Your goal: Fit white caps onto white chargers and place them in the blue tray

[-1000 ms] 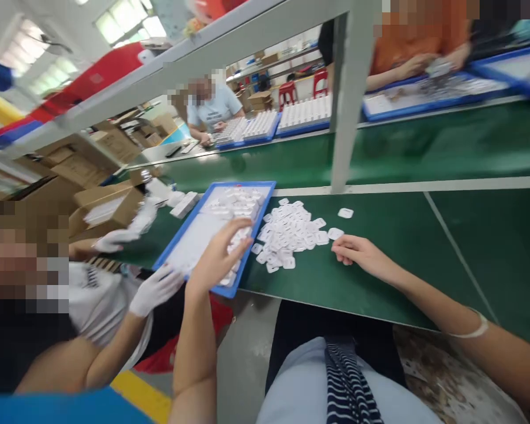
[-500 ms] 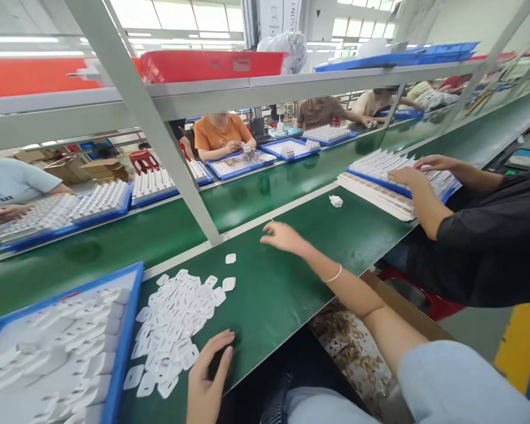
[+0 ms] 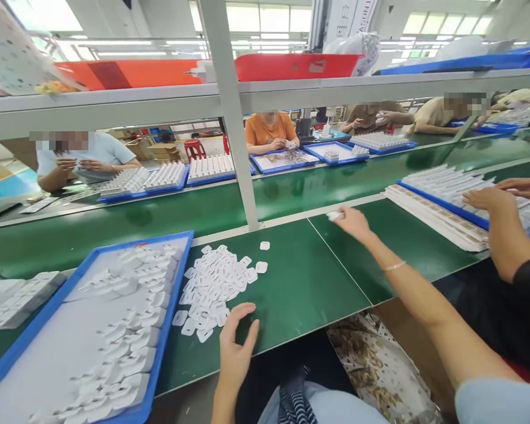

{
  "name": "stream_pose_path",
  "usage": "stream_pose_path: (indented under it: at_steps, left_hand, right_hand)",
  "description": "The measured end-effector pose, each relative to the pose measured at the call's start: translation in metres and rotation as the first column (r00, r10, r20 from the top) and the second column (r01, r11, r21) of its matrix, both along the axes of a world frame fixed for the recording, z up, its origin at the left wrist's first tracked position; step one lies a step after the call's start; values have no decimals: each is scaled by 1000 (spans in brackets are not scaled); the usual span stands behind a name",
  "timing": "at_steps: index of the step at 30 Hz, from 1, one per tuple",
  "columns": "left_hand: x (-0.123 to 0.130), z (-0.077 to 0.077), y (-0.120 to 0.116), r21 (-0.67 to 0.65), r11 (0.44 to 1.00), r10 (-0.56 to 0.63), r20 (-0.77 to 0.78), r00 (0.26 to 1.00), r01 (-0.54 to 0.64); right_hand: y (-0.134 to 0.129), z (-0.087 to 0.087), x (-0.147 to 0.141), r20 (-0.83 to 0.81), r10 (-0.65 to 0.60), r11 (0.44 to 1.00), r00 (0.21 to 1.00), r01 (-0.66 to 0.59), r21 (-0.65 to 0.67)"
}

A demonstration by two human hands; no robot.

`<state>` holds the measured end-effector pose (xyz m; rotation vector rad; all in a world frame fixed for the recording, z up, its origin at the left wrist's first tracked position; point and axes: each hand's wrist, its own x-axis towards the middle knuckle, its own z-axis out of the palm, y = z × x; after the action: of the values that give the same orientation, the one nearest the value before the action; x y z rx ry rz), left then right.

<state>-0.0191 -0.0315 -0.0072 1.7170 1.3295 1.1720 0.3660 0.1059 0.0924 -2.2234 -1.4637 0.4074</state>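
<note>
Right hand [image 3: 352, 222] reached out to 1 o'clock, fingers curled over a small white part [image 3: 334, 215] on the green bench [image 3: 300, 282]. Left hand [image 3: 237, 341] lay spread at the bench edge, touching the white parts pile [image 3: 216, 282]. Blue tray [image 3: 176, 282] sat at 9 o'clock.

Red bins [image 3: 291, 66] sit on the grey shelf [image 3: 115, 106] overhead.
</note>
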Motion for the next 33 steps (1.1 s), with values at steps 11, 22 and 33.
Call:
stream_pose_path:
  at_steps: [11, 22, 33]
  left_hand:
    - [19, -4, -14, -186, 982, 8, -76, 997, -22]
    - [7, -7, -8, -258, 965, 145, 648, 748, 37]
    - [6, -7, -12, -291, 957, 194, 674, 713, 15]
  right_hand:
    - [-47, -50, -200, -374, 881, 345, 292, -935, 82]
    - [50, -65, -229, -18, 915, 403, 404, -914, -41]
    - [36, -63, -244, 87, 849, 527, 521, -847, -73]
